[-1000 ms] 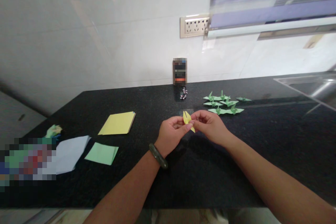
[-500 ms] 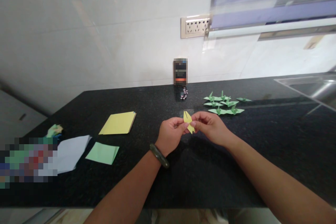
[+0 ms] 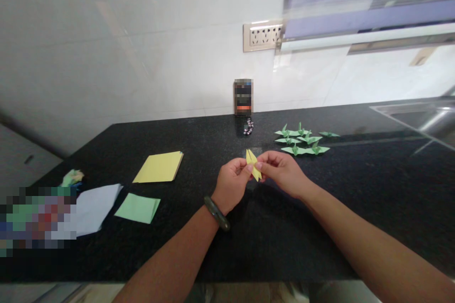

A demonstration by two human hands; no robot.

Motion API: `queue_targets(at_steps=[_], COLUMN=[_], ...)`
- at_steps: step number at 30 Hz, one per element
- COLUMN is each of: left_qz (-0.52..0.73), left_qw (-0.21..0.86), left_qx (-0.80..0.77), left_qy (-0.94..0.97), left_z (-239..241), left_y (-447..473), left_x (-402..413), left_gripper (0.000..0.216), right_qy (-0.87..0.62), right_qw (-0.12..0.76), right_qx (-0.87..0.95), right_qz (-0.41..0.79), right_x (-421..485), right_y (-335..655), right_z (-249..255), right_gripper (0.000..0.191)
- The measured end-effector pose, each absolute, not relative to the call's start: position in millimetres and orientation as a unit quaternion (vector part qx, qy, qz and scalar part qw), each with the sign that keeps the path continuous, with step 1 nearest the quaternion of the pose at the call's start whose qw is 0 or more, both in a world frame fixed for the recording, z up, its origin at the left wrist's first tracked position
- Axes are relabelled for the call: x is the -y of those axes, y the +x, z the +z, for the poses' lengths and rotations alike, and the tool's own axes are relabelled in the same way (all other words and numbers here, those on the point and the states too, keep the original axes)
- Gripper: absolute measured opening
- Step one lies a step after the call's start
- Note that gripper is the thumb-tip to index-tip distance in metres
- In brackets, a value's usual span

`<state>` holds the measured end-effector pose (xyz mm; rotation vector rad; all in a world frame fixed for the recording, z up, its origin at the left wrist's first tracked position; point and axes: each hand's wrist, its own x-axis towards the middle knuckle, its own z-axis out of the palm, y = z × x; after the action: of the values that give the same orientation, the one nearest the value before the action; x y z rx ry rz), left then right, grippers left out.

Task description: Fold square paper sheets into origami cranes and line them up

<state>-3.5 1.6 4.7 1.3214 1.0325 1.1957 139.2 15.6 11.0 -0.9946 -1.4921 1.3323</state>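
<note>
A small piece of folded yellow paper, narrow and pointed with a slit at its far tip, is pinched between both hands above the dark counter. My left hand, with a dark bangle on its wrist, is closed on the paper's left side. My right hand is closed on its right side, thumb near the other thumb. Fingertips behind the paper are partly hidden. Beyond my right hand stand several green paper cranes in rows.
Left of my hands lie a stack of yellow paper, a folded green sheet and white paper. A phone leans on the wall, a bead string before it. A sink is at the right.
Both hands still hold the yellow paper; their fingers have shifted slightly and the slit at its far tip looks a little wider. The view has moved very slightly.
</note>
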Motion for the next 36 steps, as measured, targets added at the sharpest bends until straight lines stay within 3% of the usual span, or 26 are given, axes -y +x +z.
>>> queue_targets(at_steps=[7,13,36], left_qz=[0.493,0.427,0.437], left_qw=[0.597,0.71,0.671], left_qx=[-0.412,-0.341,-0.339], left_qy=[0.479,0.445,0.494], left_z=[3.6,2.7,-0.3], left_y=[-2.2,-5.5,-2.4], left_x=[-1.9,-2.3,-2.7], left_gripper=[0.022,0.027,0.035], right_qy=[-0.407,-0.334,-0.327], right_qw=[0.463,0.482,0.439], right_qx=[0.61,0.566,0.574], right_qz=[0.497,0.58,0.609], right_x=[-17.3,-16.3,-15.2], right_y=[141.2,142.9,143.5], right_z=[7.6,9.8,10.2], right_gripper=[0.022,0.022,0.02])
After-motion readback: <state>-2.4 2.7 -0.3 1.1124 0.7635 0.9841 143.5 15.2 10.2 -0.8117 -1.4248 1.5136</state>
